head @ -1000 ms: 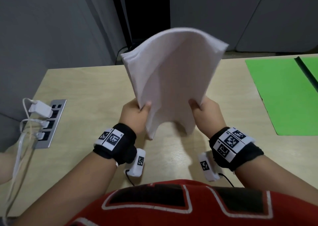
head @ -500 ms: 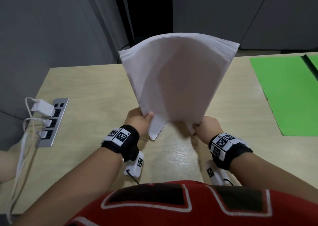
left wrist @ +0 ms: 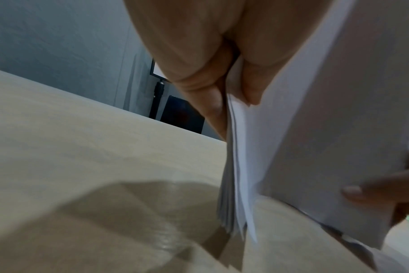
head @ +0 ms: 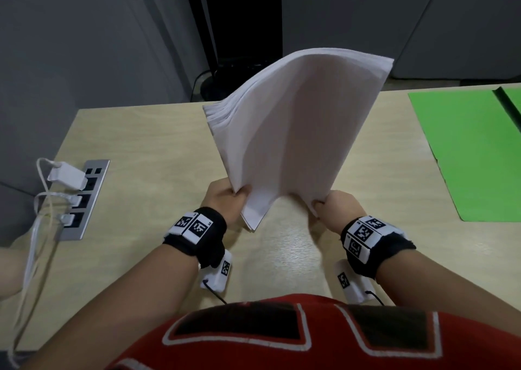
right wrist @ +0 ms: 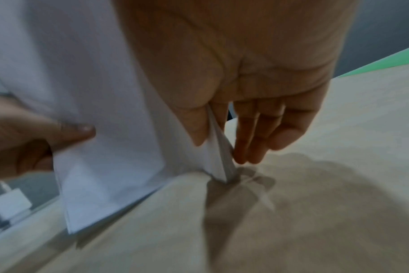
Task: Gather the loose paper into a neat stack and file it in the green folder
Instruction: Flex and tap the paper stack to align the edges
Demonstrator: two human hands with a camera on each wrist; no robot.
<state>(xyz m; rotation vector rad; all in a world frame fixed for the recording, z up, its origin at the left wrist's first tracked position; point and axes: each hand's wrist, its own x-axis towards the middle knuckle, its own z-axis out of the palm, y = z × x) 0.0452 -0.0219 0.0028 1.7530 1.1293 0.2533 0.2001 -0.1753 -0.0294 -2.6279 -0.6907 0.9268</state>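
Observation:
A thick stack of white paper (head: 293,132) stands upright on its lower edge over the middle of the wooden table (head: 146,149), bowed into an arch. My left hand (head: 225,200) pinches its lower left corner, thumb in front and fingers behind (left wrist: 213,107). My right hand (head: 335,209) pinches the lower right corner; in the right wrist view the corner of the paper (right wrist: 222,166) touches the table. The open green folder (head: 473,155) lies flat at the right, apart from both hands.
A metal power socket panel (head: 84,200) with white chargers and cables plugged in sits in the table at the left. Grey walls and a dark gap stand behind the far table edge. My red shirt fills the bottom of the head view.
Both hands have lowered the stack toward the table and slid down to its bottom corners. The sheets now look more even at the top edge.

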